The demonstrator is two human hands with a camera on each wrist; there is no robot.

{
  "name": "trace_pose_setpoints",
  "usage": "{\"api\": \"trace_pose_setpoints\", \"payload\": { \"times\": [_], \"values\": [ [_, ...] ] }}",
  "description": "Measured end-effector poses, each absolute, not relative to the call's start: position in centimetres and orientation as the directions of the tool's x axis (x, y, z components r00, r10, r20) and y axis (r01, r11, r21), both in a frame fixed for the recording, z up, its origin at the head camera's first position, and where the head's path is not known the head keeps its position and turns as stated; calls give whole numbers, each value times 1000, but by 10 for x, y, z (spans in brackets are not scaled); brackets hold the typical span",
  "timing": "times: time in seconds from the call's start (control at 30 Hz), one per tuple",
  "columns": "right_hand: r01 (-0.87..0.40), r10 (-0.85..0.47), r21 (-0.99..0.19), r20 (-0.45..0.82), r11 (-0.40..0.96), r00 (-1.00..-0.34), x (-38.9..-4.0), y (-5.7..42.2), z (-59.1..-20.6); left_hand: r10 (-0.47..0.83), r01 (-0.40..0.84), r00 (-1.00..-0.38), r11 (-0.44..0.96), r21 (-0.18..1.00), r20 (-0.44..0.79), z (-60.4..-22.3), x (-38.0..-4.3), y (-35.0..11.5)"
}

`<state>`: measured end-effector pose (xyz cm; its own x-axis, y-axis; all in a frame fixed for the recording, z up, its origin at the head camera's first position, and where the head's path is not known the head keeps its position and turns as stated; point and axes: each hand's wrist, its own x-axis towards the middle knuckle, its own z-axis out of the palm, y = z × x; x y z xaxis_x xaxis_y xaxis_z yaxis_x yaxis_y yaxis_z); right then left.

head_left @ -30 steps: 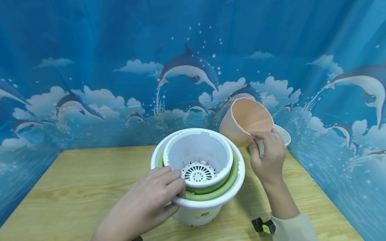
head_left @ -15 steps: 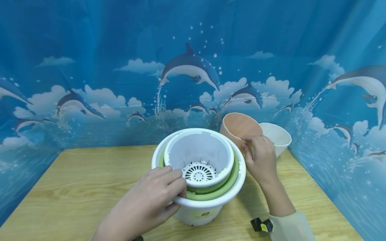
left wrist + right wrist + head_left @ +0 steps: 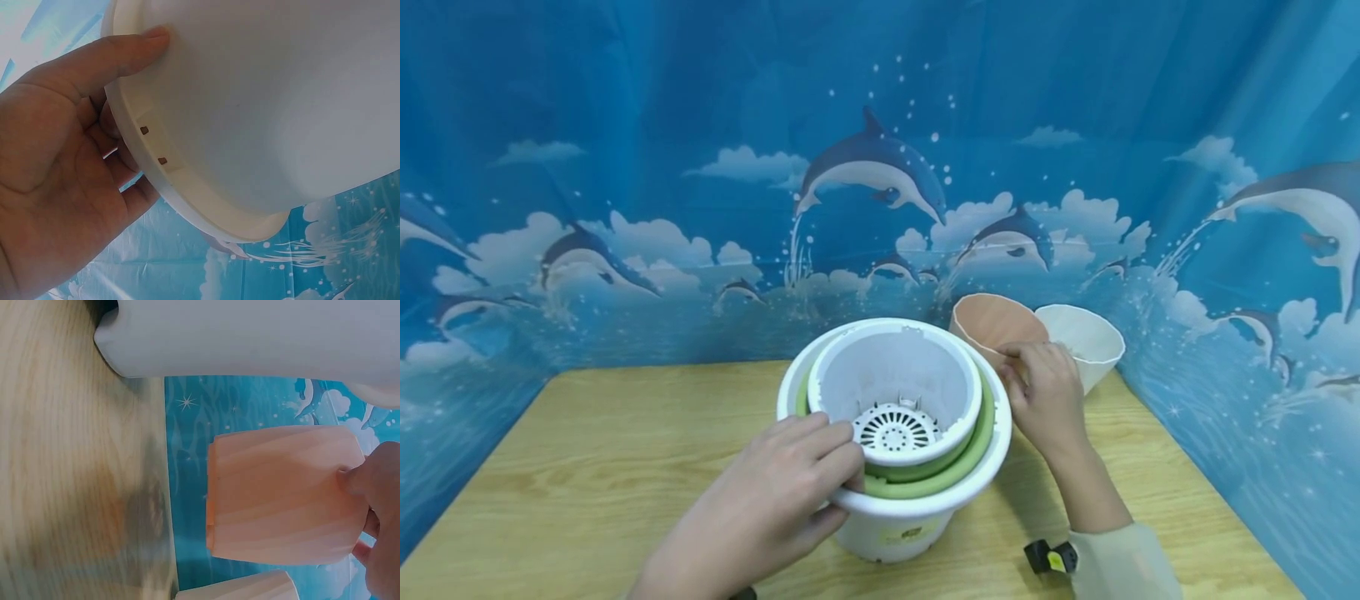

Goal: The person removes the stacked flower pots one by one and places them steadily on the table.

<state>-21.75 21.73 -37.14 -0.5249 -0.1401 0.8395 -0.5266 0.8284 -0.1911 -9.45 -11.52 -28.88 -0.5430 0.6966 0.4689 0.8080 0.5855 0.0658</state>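
At the desk's far right edge, our right hand pinches the rim of the peach pot, seemingly being set down beside the cream pot, while our left hand grips the white stack mid-desk; releasing comes next.
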Motion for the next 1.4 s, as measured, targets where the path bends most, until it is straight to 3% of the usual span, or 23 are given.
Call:
{"api": "trace_pose_setpoints", "payload": {
  "times": [0.6, 1.4],
  "values": [
    [-468, -186, -208, 724, 859, -664, -221, 225, -385, 698, 805, -555, 587, 82, 453, -288, -94, -115],
    [-448, -222, -206, 648, 870, -729, -220, 227, -384, 692, 797, -564, 598, 80, 450, -289, -94, -116]
  ]
}}
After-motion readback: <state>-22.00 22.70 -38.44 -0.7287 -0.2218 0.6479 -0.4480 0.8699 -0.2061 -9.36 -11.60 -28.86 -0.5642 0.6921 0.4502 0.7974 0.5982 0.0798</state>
